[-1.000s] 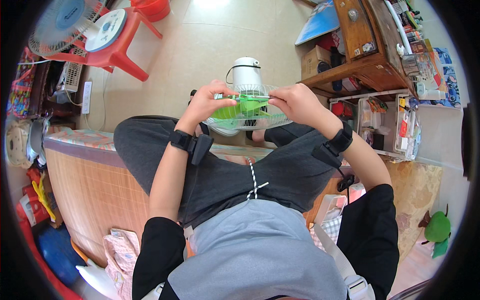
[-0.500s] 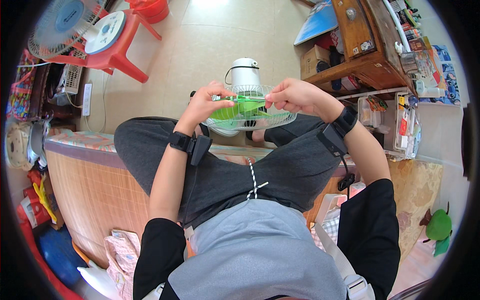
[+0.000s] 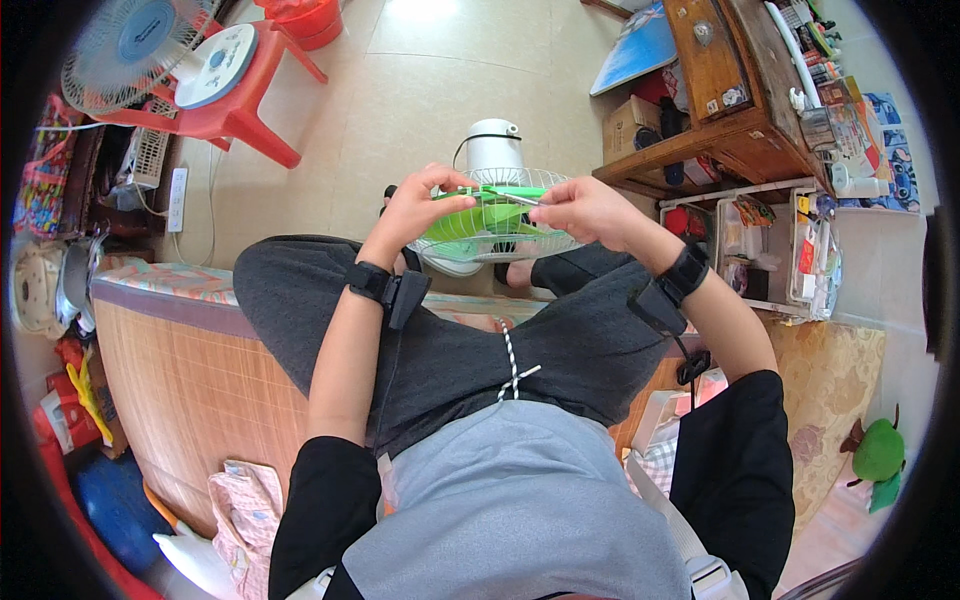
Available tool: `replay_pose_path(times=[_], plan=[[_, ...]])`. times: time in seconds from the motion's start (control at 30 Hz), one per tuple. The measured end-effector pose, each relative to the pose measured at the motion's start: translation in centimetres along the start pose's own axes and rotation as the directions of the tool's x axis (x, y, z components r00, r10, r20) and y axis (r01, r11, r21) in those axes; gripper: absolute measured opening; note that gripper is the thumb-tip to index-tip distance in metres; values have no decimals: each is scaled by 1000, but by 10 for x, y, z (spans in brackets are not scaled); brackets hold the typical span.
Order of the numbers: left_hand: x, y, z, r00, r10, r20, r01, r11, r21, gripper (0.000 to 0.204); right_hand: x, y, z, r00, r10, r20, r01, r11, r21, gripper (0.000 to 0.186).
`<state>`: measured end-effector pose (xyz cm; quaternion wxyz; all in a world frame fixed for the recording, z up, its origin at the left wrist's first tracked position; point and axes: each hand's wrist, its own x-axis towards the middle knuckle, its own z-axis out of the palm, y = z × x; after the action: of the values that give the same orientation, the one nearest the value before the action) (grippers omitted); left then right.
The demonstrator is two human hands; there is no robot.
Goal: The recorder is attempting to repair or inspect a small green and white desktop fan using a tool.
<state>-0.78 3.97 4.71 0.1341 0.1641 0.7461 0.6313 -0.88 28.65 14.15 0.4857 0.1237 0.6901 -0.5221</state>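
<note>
Light is bright and fairly even, with a white glare on the floor at the top edge and soft shadows. The mat bows toward the left rim (fisheye distortion), and black swallows the corners.

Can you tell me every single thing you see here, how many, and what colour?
Small fan: 1, white with green blades, before the lap
Thin green strip: 1, green, pinched by the left hand
Slim rod: 1, silvery, pinched by the right hand
Bigger fan: 1, white and blue, on the stool
Stool: 1, red, upper left
Bucket: 1, red, top
Power strip: 1, white, left
Cabinet: 1, brown, upper right
Cardboard box: 1, brown, at the cabinet
Round toy: 1, green, lower right
Side clutter: too crowded to count
Wristbands: 2, black, one per wrist
Hands: 2, bare, at the small fan
</note>
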Motion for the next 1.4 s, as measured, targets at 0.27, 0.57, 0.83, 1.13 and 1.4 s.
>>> replay_pose_path(times=[0.27, 0.57, 0.83, 1.13, 1.4], plan=[[0, -1, 2, 999, -37, 36, 39, 998, -44, 21, -18, 7, 3, 660, -751, 13, 413, 348, -841, 19], [-1, -4, 2, 1000, -6, 25, 7, 999, -35, 21, -14, -7, -1, 419, -857, 299, 237, -214, -947, 20], [-5, -3, 8, 997, 47, -57, -45, 999, 24, 21, -9, -7, 2, 560, -807, 189, 269, -39, -962, 16], [-5, -1, 6, 998, 12, -58, -11, 1000, 21, 20, -6, -30, 3, 901, -429, -67, 215, 576, -789, 22], [-5, 2, 4, 999, 5, -48, -2, 999, 54, 21, 1, -36, -12, 994, 109, 15, -101, 955, -281, 29]])
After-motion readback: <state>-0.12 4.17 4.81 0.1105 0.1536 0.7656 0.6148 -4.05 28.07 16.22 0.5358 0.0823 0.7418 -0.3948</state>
